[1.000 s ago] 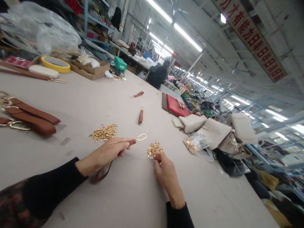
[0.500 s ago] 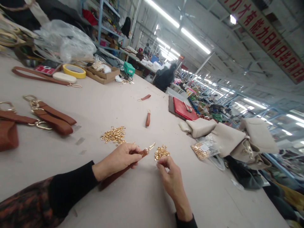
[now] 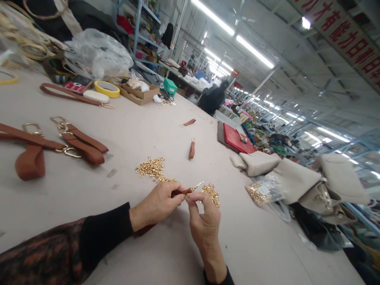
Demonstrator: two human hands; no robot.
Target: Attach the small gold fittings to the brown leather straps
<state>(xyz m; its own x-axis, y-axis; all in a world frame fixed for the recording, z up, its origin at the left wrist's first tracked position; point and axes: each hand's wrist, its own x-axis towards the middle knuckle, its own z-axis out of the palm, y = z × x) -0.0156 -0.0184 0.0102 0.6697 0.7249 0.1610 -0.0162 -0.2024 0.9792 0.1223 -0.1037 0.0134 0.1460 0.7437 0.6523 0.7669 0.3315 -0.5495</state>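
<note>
My left hand [image 3: 158,204] clasps a brown leather strap [image 3: 181,192] with a gold metal loop [image 3: 198,185] at its end, above the pale, flat tabletop [image 3: 175,257]. My right hand [image 3: 206,215] is at that end too, thumb and forefinger pinched together; I can't tell what is between them. A broad heap of small gold metal pieces [image 3: 152,167] lies beyond my left, a smaller gold heap [image 3: 211,193] beside my right

Overhead, the banner [image 3: 346,42] carries red Chinese characters, apparently "才有能力日事日", running out of view; the white label [image 3: 263,190] on the bag [image 3: 274,192] is too small to read.
</note>
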